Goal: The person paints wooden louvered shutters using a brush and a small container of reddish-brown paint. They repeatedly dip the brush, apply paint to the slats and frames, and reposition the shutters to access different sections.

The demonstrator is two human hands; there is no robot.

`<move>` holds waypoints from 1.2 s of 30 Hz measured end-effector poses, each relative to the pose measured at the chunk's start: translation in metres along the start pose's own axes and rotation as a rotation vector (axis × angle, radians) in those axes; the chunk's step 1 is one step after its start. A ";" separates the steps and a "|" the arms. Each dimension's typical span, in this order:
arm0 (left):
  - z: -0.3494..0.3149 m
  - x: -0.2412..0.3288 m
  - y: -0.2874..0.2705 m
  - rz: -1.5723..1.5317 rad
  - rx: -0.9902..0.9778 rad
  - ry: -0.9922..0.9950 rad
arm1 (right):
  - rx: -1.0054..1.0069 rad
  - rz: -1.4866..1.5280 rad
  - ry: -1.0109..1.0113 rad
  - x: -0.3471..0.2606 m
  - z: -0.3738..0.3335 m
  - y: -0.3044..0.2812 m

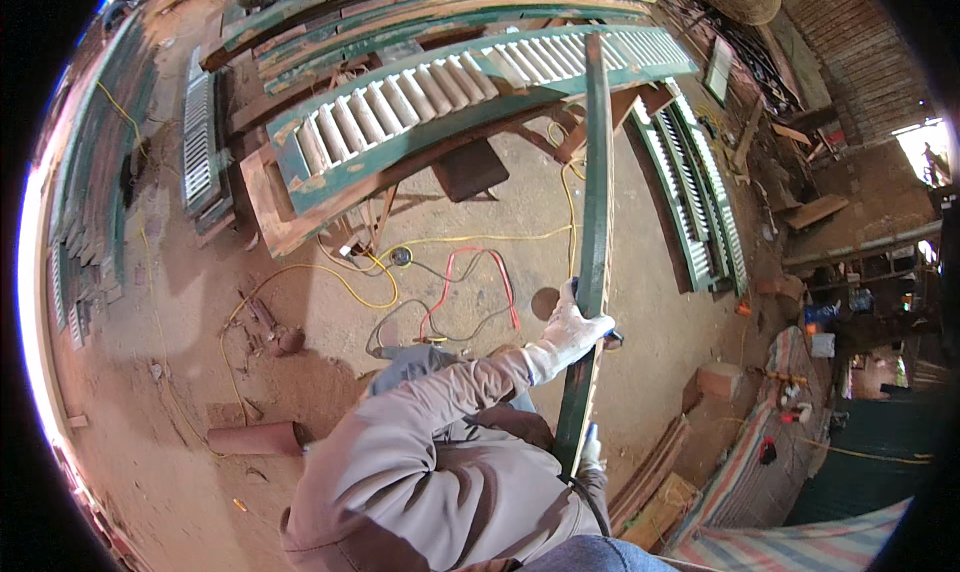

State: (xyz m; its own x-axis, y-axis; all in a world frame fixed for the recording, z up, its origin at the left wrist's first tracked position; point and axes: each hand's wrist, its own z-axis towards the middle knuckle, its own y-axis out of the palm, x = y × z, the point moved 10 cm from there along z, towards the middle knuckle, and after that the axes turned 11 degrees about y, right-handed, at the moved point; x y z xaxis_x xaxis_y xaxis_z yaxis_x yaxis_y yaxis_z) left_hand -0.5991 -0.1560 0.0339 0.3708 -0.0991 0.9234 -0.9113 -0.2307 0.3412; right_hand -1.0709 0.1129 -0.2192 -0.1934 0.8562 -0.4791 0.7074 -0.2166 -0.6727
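Observation:
A long green wooden plank (597, 172) runs away from my body, with pale bare wood along one edge. My left hand (568, 334), in a white glove, is closed round the plank partway along it. Near the close end, my right hand (592, 450), gloved too, grips the plank's right side; part of its fingers is hidden behind the wood. Farther out, the plank passes over a green louvered shutter (420, 137) lying on a support; I cannot tell whether the two touch. Some of the shutter's slats are brownish, others white.
More louvered shutters stand at the right (690, 197) and left (197, 137). Yellow cable (480, 238) and red cable (447, 282) trail over the floor. A brown roll (253, 439) lies at lower left. Striped sheeting (735, 472) and a brick-like block (720, 380) are at right.

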 end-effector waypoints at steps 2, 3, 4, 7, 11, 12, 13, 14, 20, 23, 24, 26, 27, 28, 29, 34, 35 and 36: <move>0.025 -0.003 -0.036 -0.184 0.180 0.101 | -0.143 -0.360 -0.145 -0.152 -0.028 0.055; 0.028 0.000 -0.029 -0.295 0.208 0.058 | -0.141 -0.299 -0.166 -0.178 -0.019 0.043; 0.031 0.006 -0.028 -0.313 0.234 0.090 | -0.148 -0.335 -0.199 -0.203 -0.005 0.036; 0.037 0.036 -0.033 -0.217 0.310 0.035 | -0.115 -0.442 -0.208 -0.282 0.001 0.032; 0.051 0.042 -0.051 -0.335 0.492 0.158 | -0.193 -0.520 -0.321 -0.365 0.026 0.066; 0.056 0.046 -0.058 -0.387 0.532 0.183 | -0.158 -0.605 -0.384 -0.385 0.038 0.080; 0.059 0.052 -0.064 -0.419 0.568 0.217 | -0.160 -0.637 -0.450 -0.405 0.047 0.096; 0.062 0.059 -0.071 -0.442 0.600 0.249 | -0.168 -0.664 -0.511 -0.420 0.055 0.113; 0.066 0.078 -0.113 -0.440 0.853 0.230 | -0.332 -0.972 -0.918 -0.509 0.034 0.199; 0.054 0.090 -0.142 -0.482 1.034 0.300 | -0.360 -1.032 -0.835 -0.560 0.004 0.256; 0.047 0.085 -0.150 -0.511 1.109 0.312 | -0.407 -1.058 -0.917 -0.585 -0.034 0.271; 0.046 0.081 -0.166 -0.342 1.148 0.318 | -0.415 -1.187 -0.822 -0.602 -0.011 0.300; 0.042 0.081 -0.174 -0.238 1.187 0.332 | -0.410 -1.198 -0.853 -0.612 -0.017 0.312; 0.039 0.067 -0.178 -0.385 1.254 0.311 | -0.405 -1.209 -0.885 -0.623 -0.022 0.323; 0.035 0.078 -0.183 -0.092 1.203 0.378 | -0.421 -1.302 -0.908 -0.632 -0.027 0.340; 0.031 0.096 -0.179 0.578 1.039 0.423 | -0.442 -1.528 -1.278 -0.672 -0.060 0.398; 0.033 0.094 -0.181 0.412 1.083 0.434 | -0.431 -1.572 -1.320 -0.681 -0.060 0.407; 0.030 0.096 -0.180 0.506 1.113 0.501 | -0.423 -1.612 -1.365 -0.688 -0.067 0.419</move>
State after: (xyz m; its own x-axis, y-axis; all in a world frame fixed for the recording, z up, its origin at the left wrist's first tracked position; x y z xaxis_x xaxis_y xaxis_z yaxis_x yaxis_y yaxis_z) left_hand -0.3942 -0.1527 0.0556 -0.2897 -0.0979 0.9521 -0.2066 -0.9649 -0.1621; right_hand -0.5963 -0.5361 -0.1336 -0.7244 -0.6822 0.0989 -0.4961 0.4164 -0.7619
